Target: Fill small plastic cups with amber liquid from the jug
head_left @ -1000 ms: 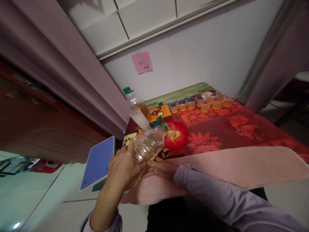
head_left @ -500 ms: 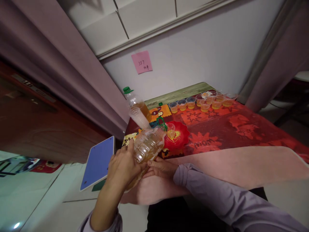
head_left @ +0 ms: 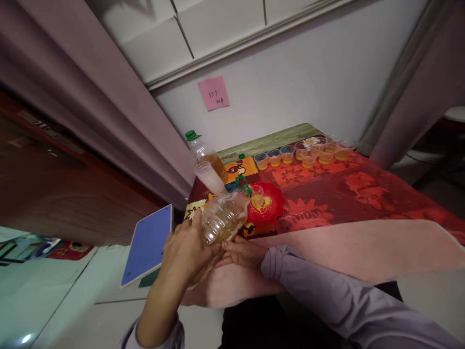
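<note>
Both my hands held the big clear plastic jug [head_left: 222, 220] tipped over a little cup.

My left hand [head_left: 185, 252] was wrapped around the jug's fat bottom end, and my right hand [head_left: 241, 253] pushed up from under it, so both were closed tight on the jug. I think it took two hands because the jug looked heavy with yellow liquid. Its green-ringed mouth pointed toward 1 o'clock, just over the small clear plastic cup [head_left: 256, 195] on the red scalloped plastic plate [head_left: 271, 206]. The plate sat under the cup, maybe to catch drips. At 12 o'clock stood a green-capped clear bottle [head_left: 203, 157]. A row of filled small cups [head_left: 305, 154] waited far back at 2 o'clock on the red patterned tablecloth [head_left: 345, 194].
</note>
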`<state>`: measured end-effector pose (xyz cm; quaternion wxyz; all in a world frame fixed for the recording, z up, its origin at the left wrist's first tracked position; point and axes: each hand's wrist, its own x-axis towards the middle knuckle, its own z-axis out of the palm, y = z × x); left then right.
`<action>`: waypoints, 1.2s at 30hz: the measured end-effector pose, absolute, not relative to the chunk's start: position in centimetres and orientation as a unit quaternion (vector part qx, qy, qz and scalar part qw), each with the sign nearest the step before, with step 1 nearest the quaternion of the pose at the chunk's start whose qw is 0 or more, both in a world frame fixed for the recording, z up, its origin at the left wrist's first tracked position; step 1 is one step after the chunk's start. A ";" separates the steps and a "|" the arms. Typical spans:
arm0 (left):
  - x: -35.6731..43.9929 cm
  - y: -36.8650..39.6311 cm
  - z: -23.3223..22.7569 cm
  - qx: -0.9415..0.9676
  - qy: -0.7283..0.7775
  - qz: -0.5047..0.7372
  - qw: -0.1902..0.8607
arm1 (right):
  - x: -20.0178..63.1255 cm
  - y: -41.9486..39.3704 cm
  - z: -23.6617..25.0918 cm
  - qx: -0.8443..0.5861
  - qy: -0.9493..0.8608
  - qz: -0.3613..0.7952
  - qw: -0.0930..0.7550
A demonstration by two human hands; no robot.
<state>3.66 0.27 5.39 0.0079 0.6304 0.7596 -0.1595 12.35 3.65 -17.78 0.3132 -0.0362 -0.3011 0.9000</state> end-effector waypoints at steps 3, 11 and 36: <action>3.5 0.3 5.2 0.633 0.759 -0.155 0.004 | 12.3 3.7 -17.8 -0.041 -0.297 0.901 0.313; 3.5 0.2 5.2 0.639 0.755 -0.147 0.002 | 12.4 3.7 -17.4 -0.034 -0.300 0.900 0.313; 3.3 0.4 4.9 0.628 0.762 -0.158 0.001 | 12.2 3.9 -18.3 -0.015 -0.291 0.905 0.310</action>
